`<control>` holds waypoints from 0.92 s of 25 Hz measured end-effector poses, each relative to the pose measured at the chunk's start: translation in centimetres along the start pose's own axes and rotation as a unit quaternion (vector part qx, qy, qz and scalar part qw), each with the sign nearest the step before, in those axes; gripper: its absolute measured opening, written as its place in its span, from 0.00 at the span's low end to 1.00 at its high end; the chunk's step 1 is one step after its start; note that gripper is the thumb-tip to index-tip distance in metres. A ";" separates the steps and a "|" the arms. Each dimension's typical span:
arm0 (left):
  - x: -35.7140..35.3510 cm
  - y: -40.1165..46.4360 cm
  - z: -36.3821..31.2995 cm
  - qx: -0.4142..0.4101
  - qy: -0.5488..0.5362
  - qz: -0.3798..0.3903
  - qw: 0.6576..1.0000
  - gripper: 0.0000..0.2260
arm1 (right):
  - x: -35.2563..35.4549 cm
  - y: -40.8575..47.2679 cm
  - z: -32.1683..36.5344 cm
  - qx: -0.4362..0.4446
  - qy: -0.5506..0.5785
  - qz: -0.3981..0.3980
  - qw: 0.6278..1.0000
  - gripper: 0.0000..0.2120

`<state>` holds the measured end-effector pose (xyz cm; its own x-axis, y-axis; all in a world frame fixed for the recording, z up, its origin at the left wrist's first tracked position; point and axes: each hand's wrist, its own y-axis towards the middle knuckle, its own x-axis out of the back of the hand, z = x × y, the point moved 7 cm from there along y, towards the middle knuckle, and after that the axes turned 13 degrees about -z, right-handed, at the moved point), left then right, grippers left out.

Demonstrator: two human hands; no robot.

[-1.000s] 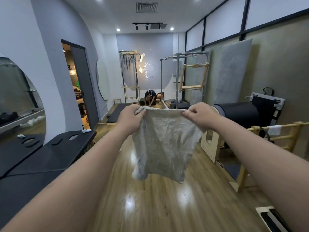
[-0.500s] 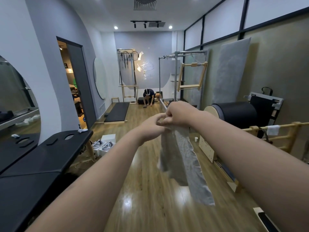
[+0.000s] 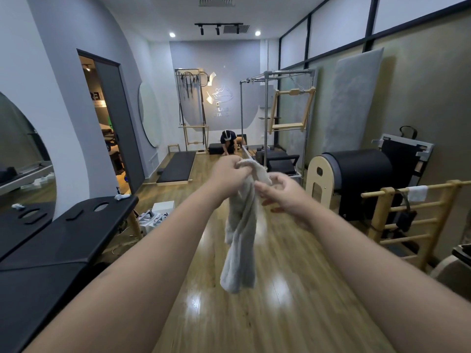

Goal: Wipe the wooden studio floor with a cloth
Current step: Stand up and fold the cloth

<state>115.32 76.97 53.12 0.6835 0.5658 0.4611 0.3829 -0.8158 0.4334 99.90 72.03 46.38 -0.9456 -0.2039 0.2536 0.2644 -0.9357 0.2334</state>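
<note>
The left hand [image 3: 230, 174] grips the pale grey cloth [image 3: 240, 240], hanging lengthwise below toward the glossy wooden floor [image 3: 254, 322]; the right hand [image 3: 283, 197] is half-open alongside.

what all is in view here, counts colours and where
cloth: 1, pale grey, hanging bunched in the air at centre
wooden floor: 1, glossy brown, down the middle of the room
padded table: 1, black, near left
barrel apparatus: 1, black pad with light wood ends, right
wooden ladder frame: 1, light wood, near right, small white cloth draped on its top rail
metal-frame apparatus: 1, silver, far right of centre
floor mat: 1, black, far left
other person: 1, dark top, crouched at the far wall
left hand: closed on the cloth's top
right hand: fingers loose beside the cloth, grip unclear
</note>
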 end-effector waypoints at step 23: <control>10.1 2.4 12.2 0.128 -0.077 -0.148 0.978 0.14 | -1.8 2.4 -5.3 -0.122 -0.211 0.300 0.922 0.06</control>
<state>130.68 79.26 49.40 0.5979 0.7726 0.2137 0.7073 -0.6339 0.3128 101.25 68.64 41.49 -0.4703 -0.6249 0.6232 0.6168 -0.7378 -0.2743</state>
